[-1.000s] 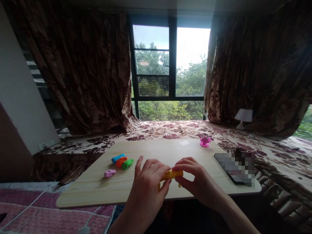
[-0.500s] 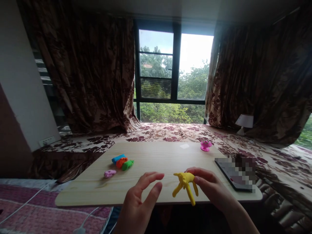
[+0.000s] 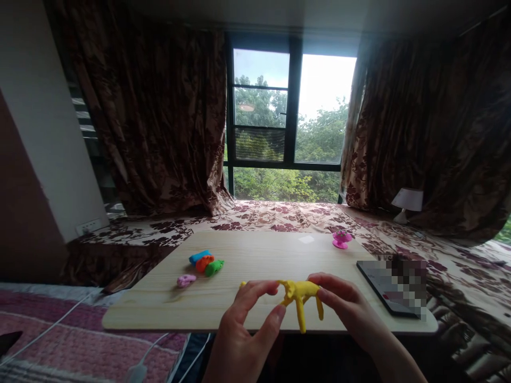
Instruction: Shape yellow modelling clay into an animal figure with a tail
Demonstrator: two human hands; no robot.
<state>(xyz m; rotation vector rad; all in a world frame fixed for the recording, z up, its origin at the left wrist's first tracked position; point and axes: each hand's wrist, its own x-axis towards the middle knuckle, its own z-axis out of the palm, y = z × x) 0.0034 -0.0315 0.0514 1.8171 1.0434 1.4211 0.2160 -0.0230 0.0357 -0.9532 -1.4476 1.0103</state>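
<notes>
Just above the table's near edge is a yellow clay figure (image 3: 302, 291) with several thin legs hanging down. My right hand (image 3: 351, 306) pinches its right end between thumb and fingers. On the other side, my left hand (image 3: 252, 319) has thumb and forefinger closed on the figure's left end, partly covering it. A small yellow bit (image 3: 242, 284) shows behind my left hand; most of it is hidden.
Blue (image 3: 199, 257), orange (image 3: 205, 263) and green clay (image 3: 214, 267) lie together at the table's left, near a pink lump (image 3: 186, 281). A pink footed clay piece (image 3: 341, 239) stands at the back right. A dark flat device (image 3: 383, 290), partly pixelated, lies at the right edge.
My left hand has moved right and closed on the left end of the yellow figure, from which it was apart. My right hand keeps its hold. The view has shifted slightly.
</notes>
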